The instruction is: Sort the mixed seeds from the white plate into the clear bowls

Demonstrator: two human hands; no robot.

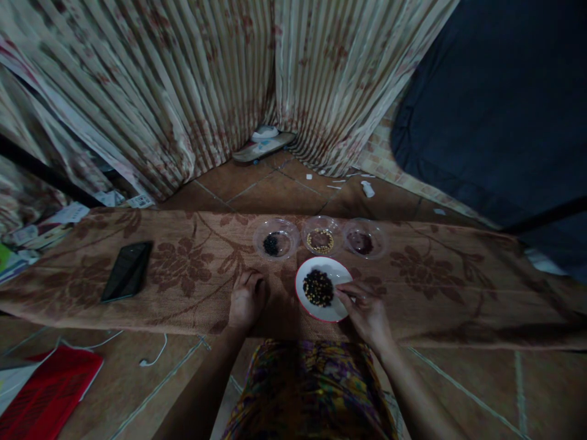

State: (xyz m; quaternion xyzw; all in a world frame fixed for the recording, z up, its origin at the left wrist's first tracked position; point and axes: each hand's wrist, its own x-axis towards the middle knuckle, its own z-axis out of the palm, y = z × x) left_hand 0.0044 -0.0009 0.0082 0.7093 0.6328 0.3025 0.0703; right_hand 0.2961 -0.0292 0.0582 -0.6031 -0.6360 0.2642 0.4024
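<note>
Setting: I look down from the head camera on a long, low surface [458, 287] draped in brown cloth with a woven flower pattern, tiled floor around it, striped floral curtains [183, 79] behind.

Left hand: my left hand [246, 299] rests on the cloth just left of the plate, fingers curled under into a loose fist, grasping nothing that I can see; it seems parked there as a brace.

Right hand: my right hand [364, 308] sits at the right rim of the round white plate with a red edge [337, 272], fingertips pinched together beside the pile, as if picking; whether a bean is between them is too small to tell.

Plate: it lies on the cloth directly in front of me, between both hands, carrying a heap of mixed dark and pale beans [318, 288].

Bowls: three clear plastic bowls stand in a row just behind the plate, close enough for a short reach; the left bowl [276, 239] holds black beans, the middle bowl [321, 235] pale yellow ones, the right bowl [365, 238] dark reddish ones.

Elsewhere: a black smartphone [127, 270] lies well to the left on the cloth, apart from the work; a red folder [48, 394] lies on the floor.
</note>
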